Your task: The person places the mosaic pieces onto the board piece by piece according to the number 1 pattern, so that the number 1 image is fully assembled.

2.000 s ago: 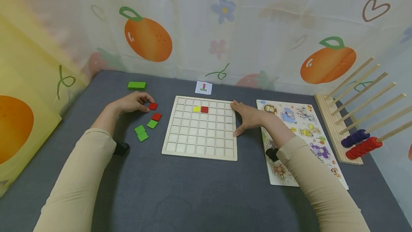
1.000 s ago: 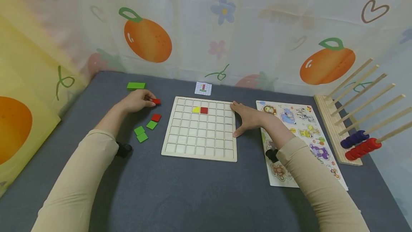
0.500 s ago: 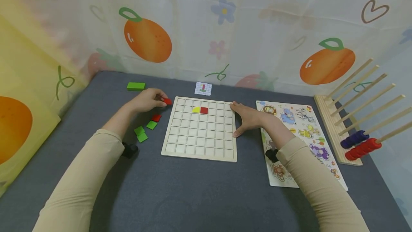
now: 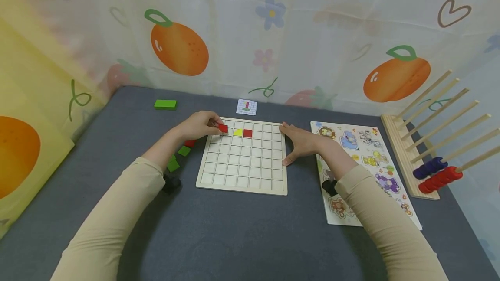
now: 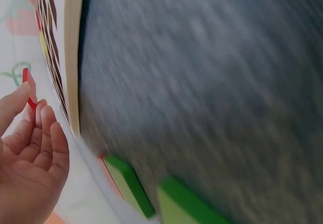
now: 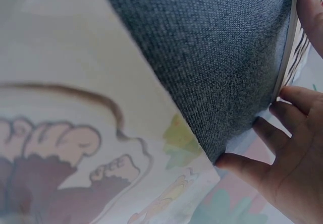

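Observation:
My left hand (image 4: 197, 125) pinches a red square tile (image 4: 223, 128) between thumb and fingers, over the upper left of the wooden grid board (image 4: 244, 192). In the left wrist view, the red tile (image 5: 30, 89) stands edge-on at the fingertips of the left hand (image 5: 33, 171). A yellow piece (image 4: 238, 132) and a dark red tile (image 4: 248, 133) sit side by side in the board's second row. With fingers and thumb spread, my right hand (image 4: 302, 142) touches the board's right edge. The right wrist view shows that hand (image 6: 298, 158) against the board's side.
Left of the board lie another red tile (image 4: 190, 143) and green tiles (image 4: 184, 151), partly behind my left arm. A green block (image 4: 165, 105) and a printed grid card (image 4: 246, 106) lie further back. On the right are an animal puzzle board (image 4: 336, 219) and a pegged ring rack (image 4: 390, 120).
My left hand has taken the far red tile from the table and carried it right, over the board's upper left corner. The right hand stays at the board's edge.

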The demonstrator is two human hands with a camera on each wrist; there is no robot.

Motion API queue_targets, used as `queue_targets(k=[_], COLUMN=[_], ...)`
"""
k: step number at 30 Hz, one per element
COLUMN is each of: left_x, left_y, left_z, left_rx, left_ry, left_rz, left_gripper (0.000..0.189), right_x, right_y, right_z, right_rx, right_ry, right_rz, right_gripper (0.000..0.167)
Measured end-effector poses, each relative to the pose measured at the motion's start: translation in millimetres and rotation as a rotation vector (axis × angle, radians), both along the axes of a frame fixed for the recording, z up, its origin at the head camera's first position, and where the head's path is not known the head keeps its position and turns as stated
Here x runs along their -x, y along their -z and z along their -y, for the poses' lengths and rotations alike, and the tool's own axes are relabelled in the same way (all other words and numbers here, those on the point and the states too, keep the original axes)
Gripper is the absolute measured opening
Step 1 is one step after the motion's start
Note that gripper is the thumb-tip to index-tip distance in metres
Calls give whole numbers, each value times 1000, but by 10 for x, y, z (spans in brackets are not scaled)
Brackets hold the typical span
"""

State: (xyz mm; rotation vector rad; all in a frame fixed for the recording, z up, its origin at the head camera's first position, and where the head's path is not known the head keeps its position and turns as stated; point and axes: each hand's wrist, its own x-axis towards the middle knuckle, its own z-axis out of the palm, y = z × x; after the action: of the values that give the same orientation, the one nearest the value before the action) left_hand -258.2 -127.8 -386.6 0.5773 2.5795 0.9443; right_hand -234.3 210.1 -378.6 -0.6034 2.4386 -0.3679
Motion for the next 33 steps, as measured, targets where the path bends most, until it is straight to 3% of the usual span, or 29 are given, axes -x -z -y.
queue_targets(k=[19, 33], left_x=[-76, -112], left_y=[76, 70], left_z=[-514, -643], left_rx=[-33, 43], left_ry=[114, 157], left_rz=[2, -62], left_gripper=[27, 26], right_x=[0, 9], right_y=[2, 0], right_z=[-4, 9], right_rx=[5, 2], right_ry=[15, 7], right_rz=[-1, 2], right_gripper=[118, 118])
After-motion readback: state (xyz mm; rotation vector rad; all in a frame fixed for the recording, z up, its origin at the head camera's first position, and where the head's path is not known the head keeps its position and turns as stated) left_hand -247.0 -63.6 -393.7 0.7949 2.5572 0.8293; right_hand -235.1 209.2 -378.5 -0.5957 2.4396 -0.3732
